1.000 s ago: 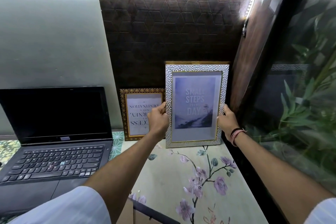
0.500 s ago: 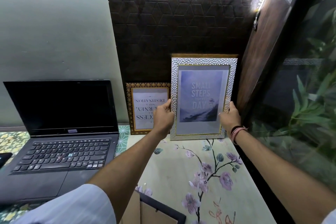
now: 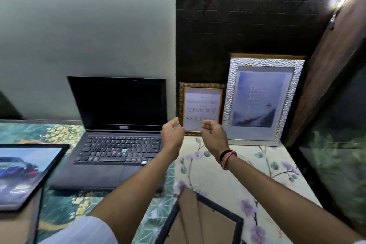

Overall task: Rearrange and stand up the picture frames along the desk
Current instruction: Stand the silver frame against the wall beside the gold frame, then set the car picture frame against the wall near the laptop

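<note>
Both hands had let go of the silver frame (image 3: 263, 99), left standing against the dark panel at the right. The left hand (image 3: 172, 132) and right hand (image 3: 213, 134) hung empty, fingers loosely curled, flanking the small gold frame (image 3: 202, 109) — upright, print inverted, directly ahead — roughly equidistant from both.

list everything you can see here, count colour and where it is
silver frame: 1, silver textured, standing at back right against the dark wall panel
gold frame: 1, gold-brown, standing left of the silver frame, print upside down
laptop: 1, black, open, centre left
black frame: 1, black, lying at left edge
backing-up frame: 1, black edge, brown back, near bottom centre
desk: 1, floral covering
plant: green, far right
left hand: empty, before the gold frame
right hand: empty, wrist bands
</note>
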Demonstrator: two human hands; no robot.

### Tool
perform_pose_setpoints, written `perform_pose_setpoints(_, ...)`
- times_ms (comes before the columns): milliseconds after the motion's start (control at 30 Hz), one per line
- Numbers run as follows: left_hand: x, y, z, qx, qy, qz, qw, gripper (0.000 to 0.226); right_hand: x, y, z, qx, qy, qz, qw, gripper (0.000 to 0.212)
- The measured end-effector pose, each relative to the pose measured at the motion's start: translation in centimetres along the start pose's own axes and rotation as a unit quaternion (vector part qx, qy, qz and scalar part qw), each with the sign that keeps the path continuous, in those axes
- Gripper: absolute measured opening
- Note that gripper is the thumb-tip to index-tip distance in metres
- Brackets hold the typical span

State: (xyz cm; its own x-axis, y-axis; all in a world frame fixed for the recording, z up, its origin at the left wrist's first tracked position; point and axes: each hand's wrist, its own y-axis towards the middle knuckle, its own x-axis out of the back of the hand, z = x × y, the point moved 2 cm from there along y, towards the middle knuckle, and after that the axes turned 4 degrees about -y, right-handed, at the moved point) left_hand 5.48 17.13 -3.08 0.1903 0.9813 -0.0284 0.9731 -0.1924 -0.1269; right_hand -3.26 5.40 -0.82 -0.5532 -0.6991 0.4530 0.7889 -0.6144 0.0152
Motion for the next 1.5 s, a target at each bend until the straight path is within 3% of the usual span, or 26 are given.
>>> perform_pose_setpoints(200,14.5,1.5,0.9,0.014,0.002,-0.059,0.998,0.048,-12.3,-4.4,3.7,0.001,-0.017,0.094,0.995,0.025)
perform_pose_setpoints(367,28.9,4.1,0.0,-0.005,0.040,-0.106,0.994,0.025,-26.6,-7.8,8.1,-0.006,0.018,0.160,0.987,0.018)
perform_pose_setpoints(433,36.0,5.9,0.8,-0.003,0.070,-0.121,0.990,0.028,-33.8,-8.2,8.5,-0.014,-0.001,0.163,0.986,0.011)
perform_pose_setpoints(500,43.1,7.8,1.3,0.013,0.095,-0.157,0.983,0.030,-40.1,-9.5,10.3,-0.023,-0.041,0.154,0.987,0.024)
perform_pose_setpoints(567,48.0,7.5,-0.1,0.023,0.153,-0.192,0.969,0.019,-42.3,-11.7,13.6,-0.032,-0.085,0.148,0.985,0.020)
perform_pose_setpoints(667,56.6,9.1,-0.9,0.072,0.318,-0.222,0.919,0.015,-45.6,-14.1,17.8,-0.069,-0.182,0.151,0.969,0.009)
perform_pose_setpoints(767,62.9,11.2,0.4,0.190,0.454,-0.256,0.832,0.041,-48.4,-14.2,18.3,-0.093,-0.261,0.150,0.949,0.012)
perform_pose_setpoints(833,65.4,11.7,1.2,0.254,0.474,-0.243,0.807,0.047,-49.5,-13.5,18.2,-0.096,-0.293,0.142,0.941,0.014)
perform_pose_setpoints(900,67.1,12.6,2.1,0.280,0.455,-0.217,0.817,0.044,-50.4,-12.8,18.3,-0.107,-0.305,0.132,0.937,0.013)
perform_pose_setpoints(1000,67.4,14.3,2.8,0.253,0.432,-0.208,0.840,0.039,-50.7,-12.3,18.7,-0.144,-0.294,0.093,0.940,0.010)
perform_pose_setpoints(1067,66.8,15.1,2.4,0.229,0.407,-0.208,0.859,0.040,-50.6,-11.6,18.9,-0.162,-0.282,0.060,0.944,0.021)
perform_pose_setpoints(1267,65.6,20.5,-1.8,0.073,0.344,-0.208,0.913,0.033,-48.9,-6.1,23.0,-0.124,-0.191,-0.042,0.973,0.041)
perform_pose_setpoints(1333,65.3,22.6,-3.1,0.024,0.288,-0.210,0.934,0.026,-48.7,-4.4,24.7,-0.100,-0.168,-0.070,0.978,0.039)
perform_pose_setpoints(1500,64.5,25.7,-5.0,-0.019,0.140,-0.196,0.970,0.055,-49.3,-2.2,26.7,-0.064,-0.117,-0.094,0.987,0.032)
